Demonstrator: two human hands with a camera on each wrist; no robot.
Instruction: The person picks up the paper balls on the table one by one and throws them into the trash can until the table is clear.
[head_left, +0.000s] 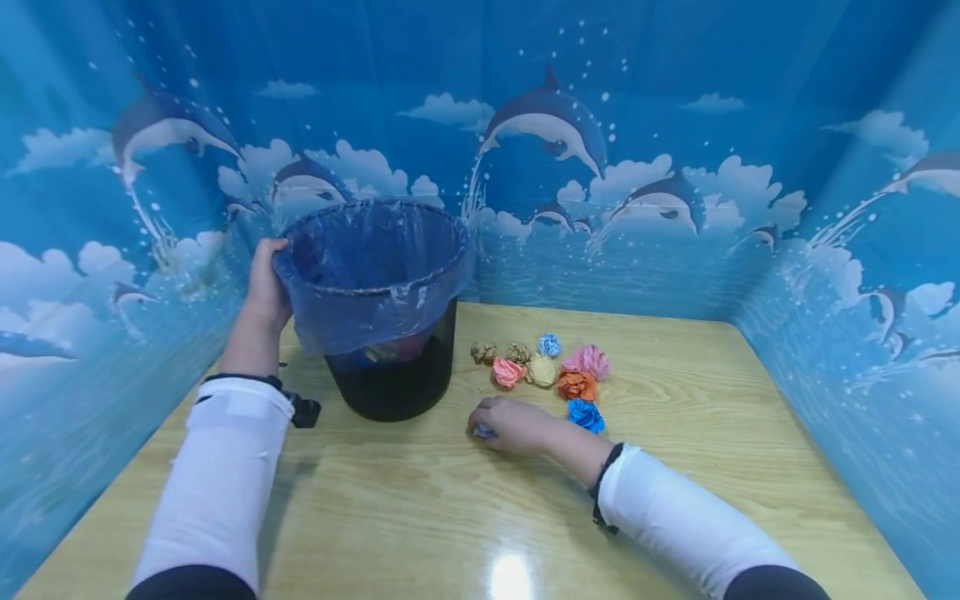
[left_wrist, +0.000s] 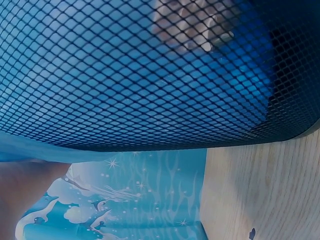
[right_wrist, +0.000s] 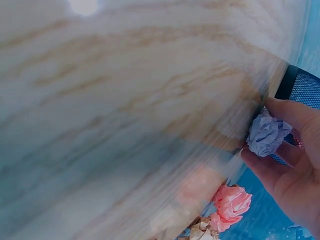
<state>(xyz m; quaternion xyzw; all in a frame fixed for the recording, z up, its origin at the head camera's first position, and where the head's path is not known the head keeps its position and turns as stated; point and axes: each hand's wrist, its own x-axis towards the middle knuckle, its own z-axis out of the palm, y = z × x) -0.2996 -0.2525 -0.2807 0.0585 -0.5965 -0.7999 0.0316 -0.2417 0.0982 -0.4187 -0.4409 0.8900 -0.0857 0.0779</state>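
A black mesh waste bin [head_left: 393, 385] lined with a blue plastic bag [head_left: 367, 321] stands on the left half of the table. My left hand [head_left: 267, 279] grips its rim at the left, over the bag's edge; most of those fingers are hidden. Crumpled paper shows through the mesh [left_wrist: 195, 22] in the left wrist view. My right hand [head_left: 513, 425] pinches a pale lavender crumpled paper ball [right_wrist: 268, 132] between thumb and fingers, low over the table to the right of the bin. Just beyond this hand lie a coral paper ball [head_left: 507, 372] and a bright blue one [head_left: 585, 415].
Behind the right hand several more paper balls are grouped: cream [head_left: 542, 371], orange [head_left: 576, 384], pink [head_left: 587, 362], light blue [head_left: 549, 344] and brown [head_left: 483, 352]. Curtains [head_left: 450, 100] printed with dolphins enclose the wooden table [head_left: 675, 400] at the back and sides.
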